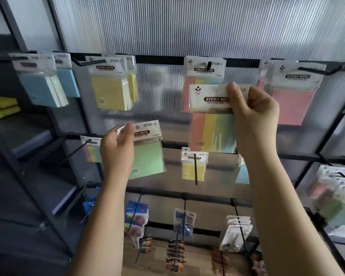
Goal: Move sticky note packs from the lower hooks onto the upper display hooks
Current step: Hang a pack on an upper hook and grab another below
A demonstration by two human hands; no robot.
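Right hand [253,114]: we see it raised w/ forearm reaching up from lower right, thumb on front of header card, fingers curled behind; it pinches the multicolour pack [213,124].
Multicolour pack: header reads "STICKY NOTE"; pink, yellow, green strips below. Held just under the upper centre hook [209,65], in front of a pack already hanging there, not on the hook.
Left hand [118,150]: lower, forearm coming up from bottom left, thumb across header, fingers wrapped round left edge; it grips the green pack [147,154].
Green pack: label partly covered by thumb, we read "CKY NOTE"; tilted, held betw. upper and lower rows, on no hook.
Lower row: small yellow pack [193,166] on a lower hook, label too small to read; a striped pack [92,152] on the hook left of the left hand.
Upper row, L to R: blue packs [42,90], label blurred; yellow packs [110,92] "STICKY NOTE"; centre hung pack [204,70] "STICKY NOTE"; pink packs [293,102] "STICKY NOTE".
Backing: ribbed translucent panel [187,26] behind the black rails.
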